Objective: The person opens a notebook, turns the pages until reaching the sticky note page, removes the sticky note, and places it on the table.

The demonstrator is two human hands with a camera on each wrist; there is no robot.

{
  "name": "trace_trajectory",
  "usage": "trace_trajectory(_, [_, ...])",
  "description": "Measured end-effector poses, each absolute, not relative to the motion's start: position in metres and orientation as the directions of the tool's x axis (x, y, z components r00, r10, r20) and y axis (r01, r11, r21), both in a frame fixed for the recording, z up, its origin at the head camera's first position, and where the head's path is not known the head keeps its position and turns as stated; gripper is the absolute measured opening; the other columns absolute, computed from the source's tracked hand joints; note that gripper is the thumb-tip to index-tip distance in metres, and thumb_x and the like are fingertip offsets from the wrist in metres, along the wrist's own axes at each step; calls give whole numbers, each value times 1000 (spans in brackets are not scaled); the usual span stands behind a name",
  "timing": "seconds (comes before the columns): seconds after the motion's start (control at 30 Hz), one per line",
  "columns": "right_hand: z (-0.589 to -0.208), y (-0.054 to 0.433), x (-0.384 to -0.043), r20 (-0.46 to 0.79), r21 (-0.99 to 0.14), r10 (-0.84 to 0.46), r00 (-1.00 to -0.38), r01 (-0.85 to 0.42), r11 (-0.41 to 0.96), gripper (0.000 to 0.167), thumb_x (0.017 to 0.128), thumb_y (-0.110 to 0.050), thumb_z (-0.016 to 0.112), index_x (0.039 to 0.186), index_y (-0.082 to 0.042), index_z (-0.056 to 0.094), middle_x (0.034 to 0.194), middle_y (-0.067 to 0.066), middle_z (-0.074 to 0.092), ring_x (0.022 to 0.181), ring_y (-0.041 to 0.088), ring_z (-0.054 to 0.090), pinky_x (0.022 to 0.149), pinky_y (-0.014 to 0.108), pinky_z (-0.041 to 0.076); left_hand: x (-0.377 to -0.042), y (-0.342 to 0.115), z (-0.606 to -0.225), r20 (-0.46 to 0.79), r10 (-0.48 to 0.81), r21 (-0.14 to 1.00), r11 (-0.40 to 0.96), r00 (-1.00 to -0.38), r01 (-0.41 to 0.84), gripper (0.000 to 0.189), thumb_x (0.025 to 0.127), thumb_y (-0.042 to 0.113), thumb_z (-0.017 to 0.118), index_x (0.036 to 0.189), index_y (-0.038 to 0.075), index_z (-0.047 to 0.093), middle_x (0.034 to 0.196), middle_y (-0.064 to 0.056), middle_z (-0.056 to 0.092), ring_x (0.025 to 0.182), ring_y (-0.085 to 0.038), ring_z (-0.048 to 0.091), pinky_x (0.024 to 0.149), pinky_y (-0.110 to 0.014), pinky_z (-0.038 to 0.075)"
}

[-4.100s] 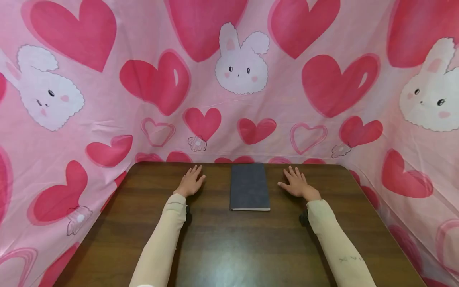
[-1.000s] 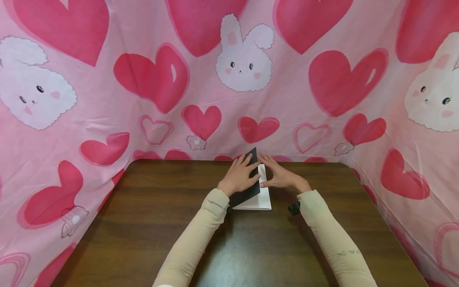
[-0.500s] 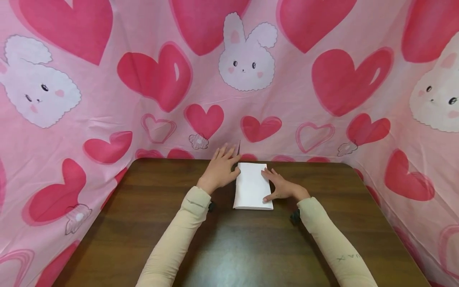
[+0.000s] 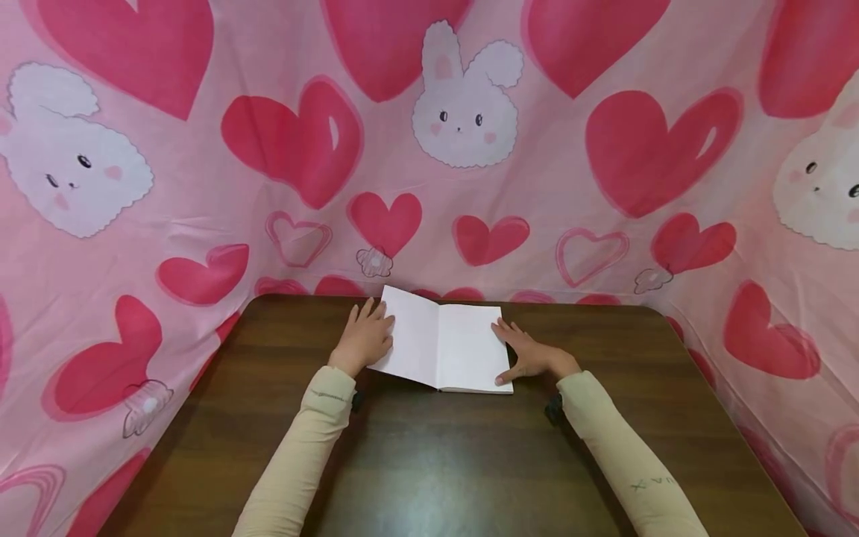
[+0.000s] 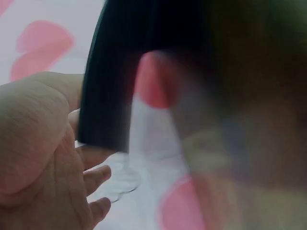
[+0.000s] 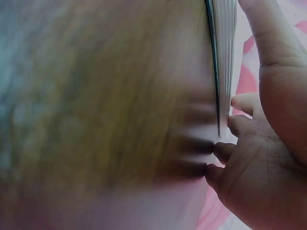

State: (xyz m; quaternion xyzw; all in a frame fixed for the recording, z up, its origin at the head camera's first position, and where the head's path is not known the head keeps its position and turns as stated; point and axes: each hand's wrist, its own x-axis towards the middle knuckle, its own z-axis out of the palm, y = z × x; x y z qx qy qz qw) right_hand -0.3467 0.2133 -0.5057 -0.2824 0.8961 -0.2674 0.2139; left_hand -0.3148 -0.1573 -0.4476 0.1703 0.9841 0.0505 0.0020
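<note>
Book (image 4: 448, 344): open near far table (image 4: 416, 462) edge.
Left hand (image 4: 364, 339): spread, touching tilted cover (image 4: 411, 339).
Right hand (image 4: 530, 354): spread, likely steadying pages (image 4: 472, 347).

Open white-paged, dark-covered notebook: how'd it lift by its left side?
The white-paged, dark-covered notebook would likely hinge at its fold: left side tilted up, right side on the brown wooden table. The left side seems stiff, its edges nearly straight. The right side, bearing the page stack, probably weighs more.
</note>
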Motion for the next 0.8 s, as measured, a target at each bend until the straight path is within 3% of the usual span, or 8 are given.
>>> trace_trajectory(0.2, [-504, 214, -345, -214, -605, -620, -755, -395, 691, 123, 79, -41, 87, 163, -1, 6, 169, 23, -8, 153, 51, -9, 117, 72, 0, -319, -139, -472, -121, 391, 188, 912, -912, 366, 56, 104, 34, 54, 152, 4, 46, 162, -21, 35, 154, -43, 20, 122, -63, 13])
trace_trajectory(0.57, [-507, 214, -347, -216, -607, -612, -761, -387, 694, 123, 79, -40, 88, 163, -4, 6, 170, 21, -5, 154, 49, -8, 117, 72, 4, -327, -123, -489, -225, 466, 370, 853, -856, 368, 69, 103, 36, 58, 160, 8, 30, 168, -22, 17, 153, -49, 15, 119, -65, 19])
trace_trajectory(0.8, [-507, 215, -347, -218, -606, -607, -764, -382, 698, 123, 79, -40, 88, 163, -4, 7, 170, 21, -6, 154, 48, -8, 118, 72, 3, -331, -121, -496, -235, 475, 381, 848, -848, 369, 75, 101, 38, 62, 162, 10, 27, 169, -20, 14, 154, -48, 13, 119, -66, 18])
